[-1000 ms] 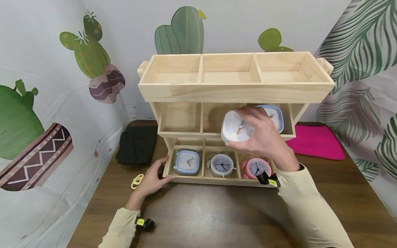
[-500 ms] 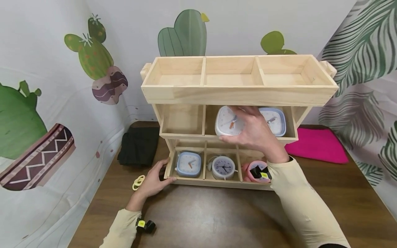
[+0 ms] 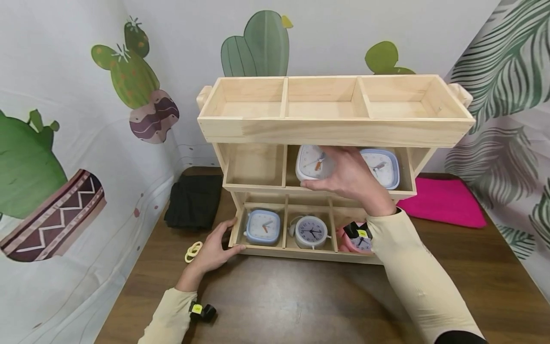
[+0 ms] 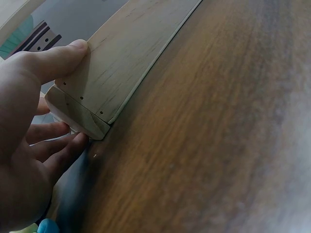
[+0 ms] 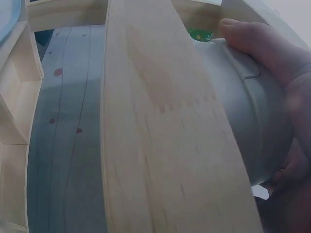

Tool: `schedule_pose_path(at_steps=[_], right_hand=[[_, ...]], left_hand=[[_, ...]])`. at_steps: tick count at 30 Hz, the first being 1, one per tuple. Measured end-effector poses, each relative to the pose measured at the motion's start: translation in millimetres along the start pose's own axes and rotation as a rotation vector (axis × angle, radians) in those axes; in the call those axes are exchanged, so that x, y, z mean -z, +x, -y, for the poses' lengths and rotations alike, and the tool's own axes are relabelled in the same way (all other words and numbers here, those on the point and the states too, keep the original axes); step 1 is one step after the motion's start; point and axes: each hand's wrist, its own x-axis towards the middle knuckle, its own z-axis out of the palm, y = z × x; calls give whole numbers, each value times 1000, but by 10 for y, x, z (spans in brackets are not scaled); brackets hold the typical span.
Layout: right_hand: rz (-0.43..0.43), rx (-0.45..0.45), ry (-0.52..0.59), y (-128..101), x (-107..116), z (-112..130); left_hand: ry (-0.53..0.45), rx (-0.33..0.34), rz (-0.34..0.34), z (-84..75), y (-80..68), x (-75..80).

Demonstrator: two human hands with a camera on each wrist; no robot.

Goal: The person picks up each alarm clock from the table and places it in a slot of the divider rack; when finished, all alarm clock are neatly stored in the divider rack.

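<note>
Right hand point(image 3: 352, 179) curled round a white square alarm clock point(image 3: 310, 163) in the middle tier's centre compartment of the three-tier pale wooden rack point(image 3: 335, 129) — left hand point(image 3: 212, 248) at eight o'clock, clasping its bottom corner, seemingly steadying it.

The left hand point(image 4: 24, 145) grips the shelf's point(image 4: 121, 58) bottom corner, thumb on its face, fingers underneath, just above the table point(image 4: 218, 145).
</note>
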Motion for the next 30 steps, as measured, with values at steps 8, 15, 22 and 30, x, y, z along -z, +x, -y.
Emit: schedule_pose_path(at_steps=[8,15,22,30], right_hand=[[70,-92,33,52,-16,-24],[148,-201,87,98,-50,-47],[160,-160,57,127,-85,-37],[193,-167,19,129,-108,-26]], left_hand=[[5,9,0,-14,-2,11],[1,14,7,-18,7,7],[-5,13,4,-38,1,13],[0,14,10,-21,7,8]])
